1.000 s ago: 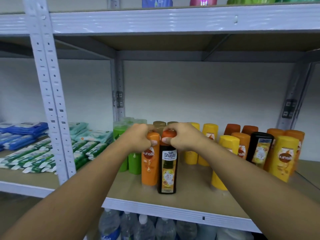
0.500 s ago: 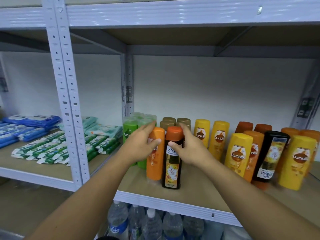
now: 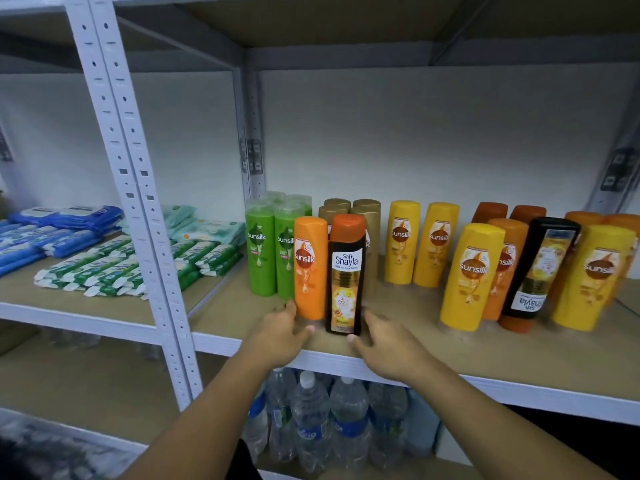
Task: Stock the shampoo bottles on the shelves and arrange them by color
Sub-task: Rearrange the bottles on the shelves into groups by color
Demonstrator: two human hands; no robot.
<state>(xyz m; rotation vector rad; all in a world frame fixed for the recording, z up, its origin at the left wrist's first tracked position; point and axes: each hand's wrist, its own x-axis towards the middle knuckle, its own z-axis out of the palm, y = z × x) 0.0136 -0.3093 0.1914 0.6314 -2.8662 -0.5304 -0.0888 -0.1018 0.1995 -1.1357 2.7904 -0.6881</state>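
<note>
Both hands low at the front of the shelf (image 3: 398,318). Left hand (image 3: 280,336): fingers spread and loose, 1 fingertip against the lower left side of the orange Sunsilk bottle (image 3: 310,268). Right hand (image 3: 388,344): fingers spread, thumb at the front foot of the dark Safi Shayla bottle (image 3: 346,275), the rest by its right side; can't confirm contact. The 2 bottles stand upright, side by side and touching, just in front of the gold bottles (image 3: 367,206). Green bottles (image 3: 261,251) to their left, yellow bottles (image 3: 401,242) to their right. Farther right, 1 upside-down dark bottle (image 3: 540,268).
</note>
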